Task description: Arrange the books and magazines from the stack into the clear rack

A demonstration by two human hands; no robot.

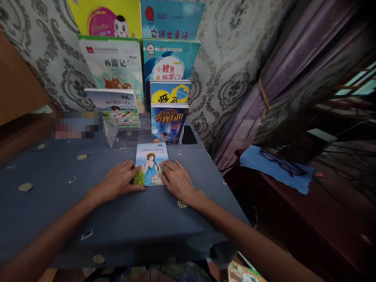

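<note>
A small paperback book (151, 166) lies flat on the cloth-covered table, its cover showing a girl with a braid in a blue dress. My left hand (122, 178) grips its left side, with the fingertips at the edge and the thumb by the lower corner. On the opposite side, my right hand (178, 178) holds the right edge, some fingers reaching slightly over the cover. Just behind it stands a clear acrylic book stand (126, 139), with a book showing a guitar player (119, 113) on its left and a dark blue book (169, 123) on its right.
Taller books rise behind in two columns, including a green-edged one (114, 58) and a teal one (188, 55). A black phone-like slab (189, 135) lies right of the stand. Off the table's right edge, glasses (282, 162) rest on a blue cloth (252, 158) near cables.
</note>
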